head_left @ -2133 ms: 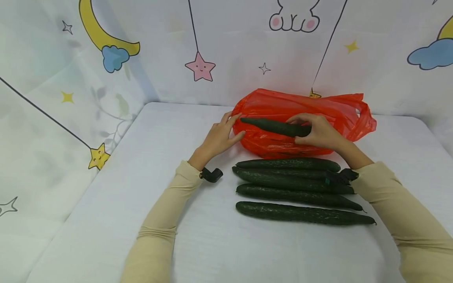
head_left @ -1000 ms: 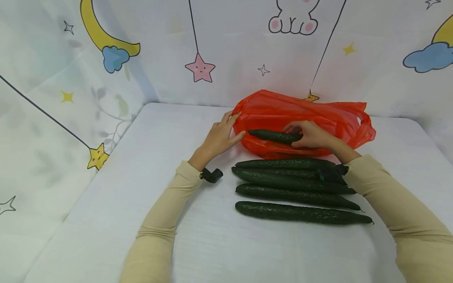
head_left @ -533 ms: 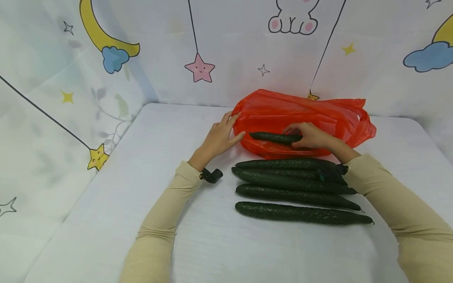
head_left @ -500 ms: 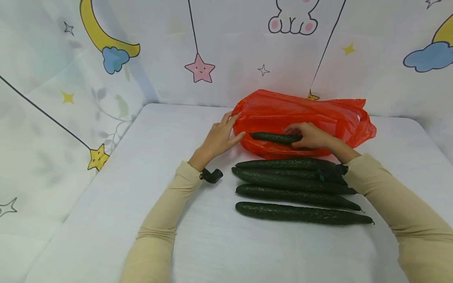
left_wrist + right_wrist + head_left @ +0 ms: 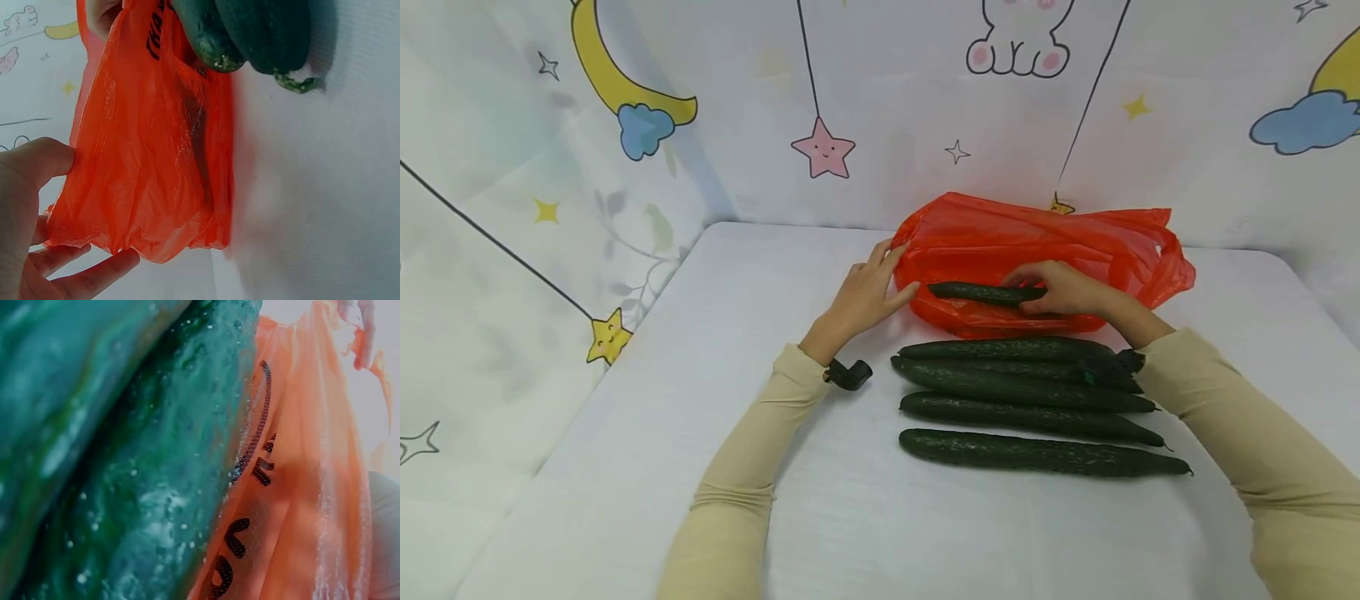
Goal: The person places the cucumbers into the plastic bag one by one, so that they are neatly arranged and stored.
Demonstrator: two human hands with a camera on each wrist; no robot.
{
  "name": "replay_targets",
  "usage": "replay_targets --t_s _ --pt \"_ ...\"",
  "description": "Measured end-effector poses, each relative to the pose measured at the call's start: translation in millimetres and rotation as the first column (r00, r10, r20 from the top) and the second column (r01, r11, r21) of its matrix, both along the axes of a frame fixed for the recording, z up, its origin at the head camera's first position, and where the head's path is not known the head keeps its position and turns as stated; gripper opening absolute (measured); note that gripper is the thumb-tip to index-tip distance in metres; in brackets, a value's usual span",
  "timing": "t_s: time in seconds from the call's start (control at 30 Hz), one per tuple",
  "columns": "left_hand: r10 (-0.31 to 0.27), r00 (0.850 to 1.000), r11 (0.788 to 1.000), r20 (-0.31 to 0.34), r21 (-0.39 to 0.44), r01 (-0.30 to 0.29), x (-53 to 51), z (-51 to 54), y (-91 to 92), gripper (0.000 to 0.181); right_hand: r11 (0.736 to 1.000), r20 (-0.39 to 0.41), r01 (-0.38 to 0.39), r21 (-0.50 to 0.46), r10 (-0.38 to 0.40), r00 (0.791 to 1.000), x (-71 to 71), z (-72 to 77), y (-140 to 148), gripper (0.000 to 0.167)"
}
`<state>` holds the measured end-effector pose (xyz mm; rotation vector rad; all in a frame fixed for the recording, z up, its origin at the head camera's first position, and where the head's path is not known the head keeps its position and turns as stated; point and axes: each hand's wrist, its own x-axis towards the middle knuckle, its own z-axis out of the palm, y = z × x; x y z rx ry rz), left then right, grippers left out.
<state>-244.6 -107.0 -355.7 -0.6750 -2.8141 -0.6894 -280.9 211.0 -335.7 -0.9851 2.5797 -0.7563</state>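
Note:
In the head view, my right hand point(image 5: 1067, 292) holds a dark green cucumber point(image 5: 973, 292) by its right end, low in the mouth of a red plastic bag point(image 5: 1015, 229). At the bag's left end is my left hand point(image 5: 863, 292), fingers straight and spread, thumb well apart from them. The left wrist view shows its thumb and fingertips touching the bag's edge point(image 5: 131, 175). In front of the bag lie several more cucumbers point(image 5: 1037, 452), side by side. Two large cucumbers point(image 5: 162, 456) fill much of the right wrist view, which hides the right fingers' work.
A white-covered table point(image 5: 820, 517) bears everything. Behind it hangs a pale cloth point(image 5: 895, 83) printed with stars, moons and clouds. A small black camera point(image 5: 850, 375) is worn on the left wrist. The right sleeve point(image 5: 1232, 425) passes near the cucumbers' right ends.
My right hand has lowered the cucumber from above the bag into its mouth, then shifted slightly right along it in the last half second. The left hand has stayed in place.

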Motion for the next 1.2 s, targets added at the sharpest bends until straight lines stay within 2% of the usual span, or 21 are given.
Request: replay_targets --t_s 0.57,0.93,1.2 --pt "0.001 1.0 1.0 -0.006 -0.005 -0.001 1.5 -0.6 -1.0 0.066 0.998 -0.093 0.054 -0.037 -0.057 0.994 17.8 17.3 -2.4 0.033" --pt "-0.006 1.0 1.0 -0.001 -0.005 0.006 0.8 -3.6 -1.9 0.066 0.996 -0.163 -0.02 -0.087 0.006 0.987 35.6 23.9 -8.4 0.031" --pt "-0.019 1.0 1.0 -0.012 -0.003 0.019 -0.4 -0.9 -1.1 0.065 0.993 -0.185 -0.068 -0.097 0.049 0.982 45.4 29.9 -13.5 0.03"
